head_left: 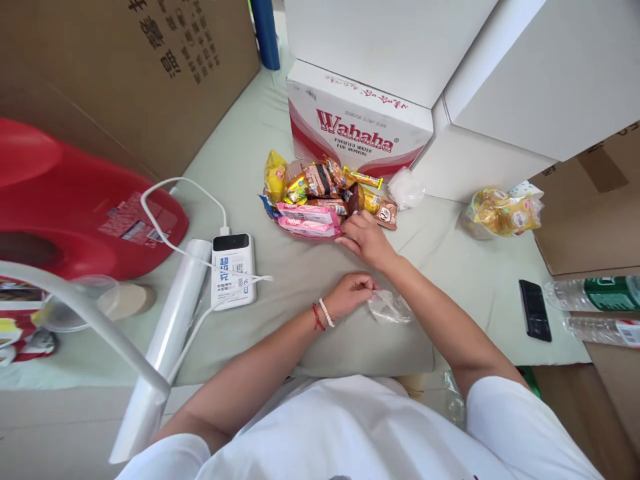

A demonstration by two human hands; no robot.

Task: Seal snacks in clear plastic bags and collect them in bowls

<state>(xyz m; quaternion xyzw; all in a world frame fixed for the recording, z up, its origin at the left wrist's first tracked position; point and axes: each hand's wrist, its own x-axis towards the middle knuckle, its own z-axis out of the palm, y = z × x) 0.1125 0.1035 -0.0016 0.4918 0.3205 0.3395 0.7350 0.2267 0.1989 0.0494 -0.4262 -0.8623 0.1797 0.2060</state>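
Note:
A heap of wrapped snacks lies on the pale green cloth in front of a Wahaha water carton. Two pink wafer packs sit at the heap's near edge. My right hand reaches to the heap, fingertips at the pink packs, gripping nothing that I can see. My left hand, with bead and red-thread bracelets on its wrist, pinches a small clear plastic bag that lies on the cloth just to its right.
A power bank with a white cable and a roll of clear film lie left. A red plastic container stands far left. A filled snack bag, a black phone and water bottles are right. Cardboard boxes ring the cloth.

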